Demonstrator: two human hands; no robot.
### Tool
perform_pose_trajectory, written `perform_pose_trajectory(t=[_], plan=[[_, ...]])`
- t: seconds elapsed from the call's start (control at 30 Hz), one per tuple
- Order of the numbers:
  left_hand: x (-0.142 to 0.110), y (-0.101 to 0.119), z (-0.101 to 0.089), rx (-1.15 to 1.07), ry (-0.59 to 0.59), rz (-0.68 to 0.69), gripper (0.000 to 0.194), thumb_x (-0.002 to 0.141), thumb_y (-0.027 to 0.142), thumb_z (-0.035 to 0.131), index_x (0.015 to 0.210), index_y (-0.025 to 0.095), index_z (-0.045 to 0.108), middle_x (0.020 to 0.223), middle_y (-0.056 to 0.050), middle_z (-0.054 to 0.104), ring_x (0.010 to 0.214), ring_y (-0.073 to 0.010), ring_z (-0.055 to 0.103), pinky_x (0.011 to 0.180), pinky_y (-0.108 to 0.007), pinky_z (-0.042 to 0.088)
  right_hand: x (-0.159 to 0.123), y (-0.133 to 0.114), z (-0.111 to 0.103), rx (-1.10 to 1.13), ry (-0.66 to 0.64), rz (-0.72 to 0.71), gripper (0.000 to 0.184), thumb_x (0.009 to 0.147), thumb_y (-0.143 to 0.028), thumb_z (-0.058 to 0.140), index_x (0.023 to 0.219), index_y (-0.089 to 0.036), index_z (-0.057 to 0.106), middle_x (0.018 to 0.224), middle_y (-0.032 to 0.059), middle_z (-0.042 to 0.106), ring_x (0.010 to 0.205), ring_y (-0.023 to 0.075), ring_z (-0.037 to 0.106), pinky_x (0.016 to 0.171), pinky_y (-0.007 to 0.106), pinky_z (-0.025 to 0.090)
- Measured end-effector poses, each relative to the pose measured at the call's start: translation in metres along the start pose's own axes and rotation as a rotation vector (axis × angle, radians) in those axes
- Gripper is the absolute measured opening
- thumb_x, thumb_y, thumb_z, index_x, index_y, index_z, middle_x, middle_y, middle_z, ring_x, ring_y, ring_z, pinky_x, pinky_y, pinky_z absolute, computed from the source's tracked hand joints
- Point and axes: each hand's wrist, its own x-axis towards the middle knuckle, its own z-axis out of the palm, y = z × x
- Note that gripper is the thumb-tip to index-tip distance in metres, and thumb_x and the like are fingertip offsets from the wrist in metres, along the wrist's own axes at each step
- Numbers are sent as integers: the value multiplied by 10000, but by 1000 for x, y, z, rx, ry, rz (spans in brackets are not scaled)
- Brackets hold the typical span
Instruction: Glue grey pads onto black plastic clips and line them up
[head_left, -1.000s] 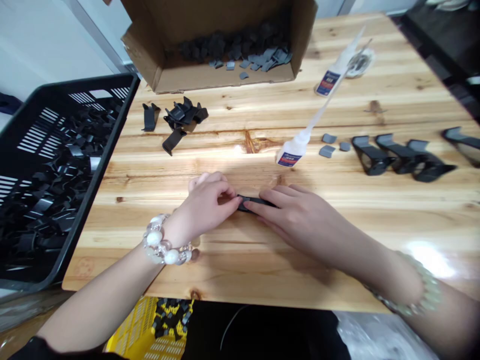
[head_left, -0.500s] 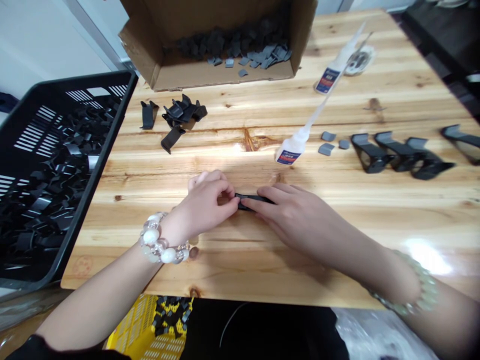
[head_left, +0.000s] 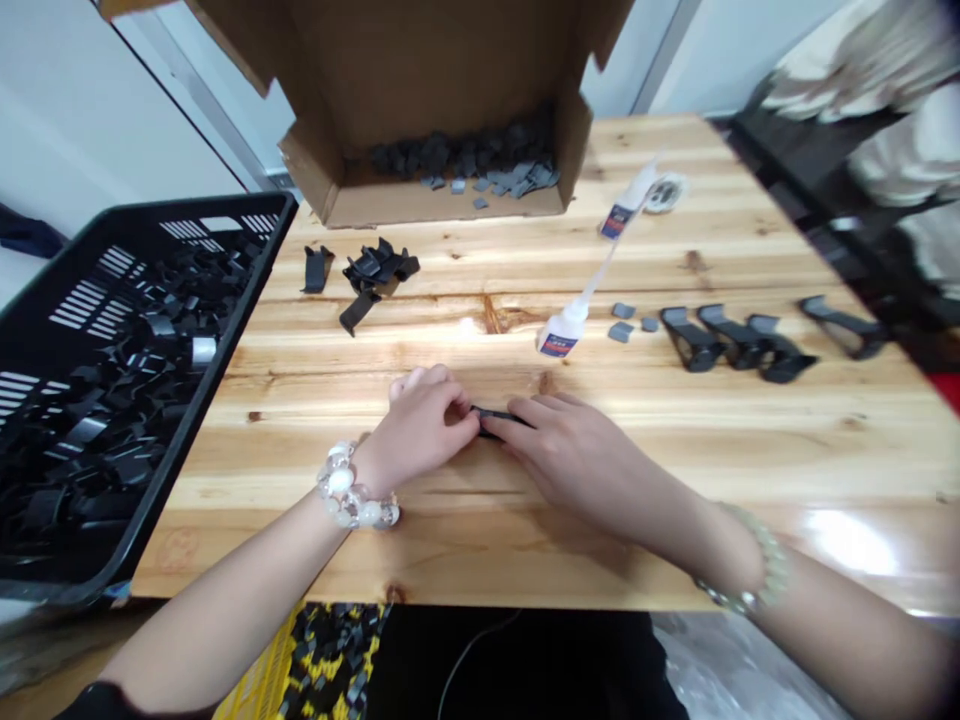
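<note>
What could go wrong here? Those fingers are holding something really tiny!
The small black clip, pinched between the left hand and right hand, might slip, because so little of it shows past the fingers. The bottle of what looks like glue lies on its side near the hands, so a bump might roll it or squeeze some out. The small grey pads sit loose on the wooden table, so a sleeve could perhaps brush them out of place.

bright, even light — white glare on the varnished tabletop (head_left: 847,541), edges bowed and soft
</note>
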Motion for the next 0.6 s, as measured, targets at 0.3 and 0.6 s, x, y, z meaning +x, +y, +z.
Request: perform_pose_trajectory(t=[0.3, 0.6], plan=[[2, -9, 8, 61, 63, 66, 242, 869, 364, 446, 721, 205, 552, 855, -43, 577, 880, -249, 480, 797, -444, 349, 2, 2, -6, 20, -15, 1, 297, 944, -186, 432, 1180, -172, 610, 968, 78, 651, 878, 185, 608, 789, 303, 444], [-2, -1, 4, -3, 48, 32, 264, 864, 350, 446, 680, 189, 547, 896, -73, 573, 945, -286, 480, 867, -496, 328, 3, -2, -2, 17, -15, 47, 335, 950, -209, 430, 1240, -192, 597, 941, 87, 662, 833, 177, 629, 748, 289, 467]])
